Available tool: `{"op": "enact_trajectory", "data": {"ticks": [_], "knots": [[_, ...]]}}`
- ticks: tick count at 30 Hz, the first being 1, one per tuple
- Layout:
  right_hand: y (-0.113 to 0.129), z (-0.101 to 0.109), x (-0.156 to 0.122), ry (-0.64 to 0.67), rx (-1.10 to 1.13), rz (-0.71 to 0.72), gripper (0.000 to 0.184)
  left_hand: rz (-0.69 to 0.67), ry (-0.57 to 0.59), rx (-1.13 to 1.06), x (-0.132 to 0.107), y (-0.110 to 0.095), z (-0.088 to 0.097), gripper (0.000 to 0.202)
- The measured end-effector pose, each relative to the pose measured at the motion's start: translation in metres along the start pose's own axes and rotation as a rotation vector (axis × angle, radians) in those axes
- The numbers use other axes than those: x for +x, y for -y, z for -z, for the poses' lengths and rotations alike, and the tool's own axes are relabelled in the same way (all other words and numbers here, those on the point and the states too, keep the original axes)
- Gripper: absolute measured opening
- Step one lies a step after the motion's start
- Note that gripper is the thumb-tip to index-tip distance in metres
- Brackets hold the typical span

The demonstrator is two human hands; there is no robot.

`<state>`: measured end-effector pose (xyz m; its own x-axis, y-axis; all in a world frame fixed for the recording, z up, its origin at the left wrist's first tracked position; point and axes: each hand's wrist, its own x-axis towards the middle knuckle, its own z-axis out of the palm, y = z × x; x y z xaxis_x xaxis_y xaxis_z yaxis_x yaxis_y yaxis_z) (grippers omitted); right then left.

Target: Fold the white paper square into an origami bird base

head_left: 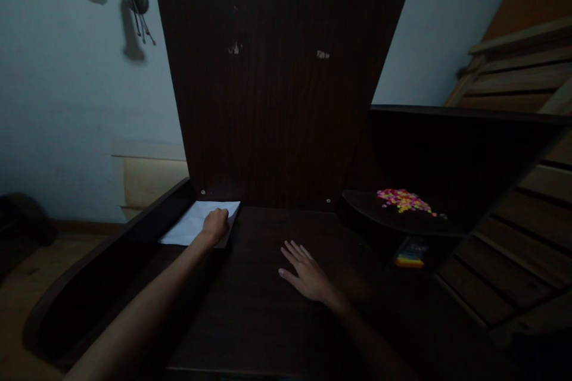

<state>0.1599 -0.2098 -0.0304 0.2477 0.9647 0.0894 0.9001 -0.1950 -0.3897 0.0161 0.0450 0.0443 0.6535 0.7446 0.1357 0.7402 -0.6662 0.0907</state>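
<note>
Paper (185, 225) L, pcs (404, 199) on shelf (370, 205) R

The paper (188, 227) is white, the desk (263, 315) dark brown, the pieces (404, 200) multicoloured.

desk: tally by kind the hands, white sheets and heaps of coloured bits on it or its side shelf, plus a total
Hands: 2 (left hand, right hand)
White sheet: 1
Heap of coloured bits: 1 (single bits too small to count)
Total: 4
</note>
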Motion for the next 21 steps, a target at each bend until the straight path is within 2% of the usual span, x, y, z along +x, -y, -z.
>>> {"op": "enact_trajectory", "data": {"ticks": [4,9,12,14,16,17,19,21], "knots": [[-0.001,-0.001,0.0,-0.004,0.022,-0.004,0.068,-0.065,-0.063,0.001,-0.012,-0.016,0.032,0.027],[-0.009,-0.004,0.001,-0.019,0.11,-0.003,0.068,-0.164,-0.134,-0.022,-0.038,-0.039,0.088,0.025],[-0.016,-0.003,0.004,-0.064,0.265,-0.047,0.066,-0.305,-0.231,-0.273,-0.058,-0.048,0.122,0.018],[-0.02,0.0,0.006,-0.108,0.415,-0.099,0.064,-0.385,-0.302,-0.485,-0.069,-0.049,0.138,0.02],[-0.025,0.006,0.01,-0.148,0.597,-0.135,0.063,-0.411,-0.368,-0.702,-0.073,-0.047,0.144,0.023],[-0.027,0.01,0.011,-0.166,0.697,-0.126,0.063,-0.416,-0.344,-0.827,-0.073,-0.045,0.143,0.025],[-0.03,0.02,0.015,-0.206,0.89,-0.103,0.063,-0.391,-0.283,-1.059,-0.067,-0.042,0.132,0.028],[-0.031,0.031,0.017,-0.27,1.049,-0.103,0.064,-0.338,-0.225,-1.234,-0.058,-0.041,0.113,0.029]]}}
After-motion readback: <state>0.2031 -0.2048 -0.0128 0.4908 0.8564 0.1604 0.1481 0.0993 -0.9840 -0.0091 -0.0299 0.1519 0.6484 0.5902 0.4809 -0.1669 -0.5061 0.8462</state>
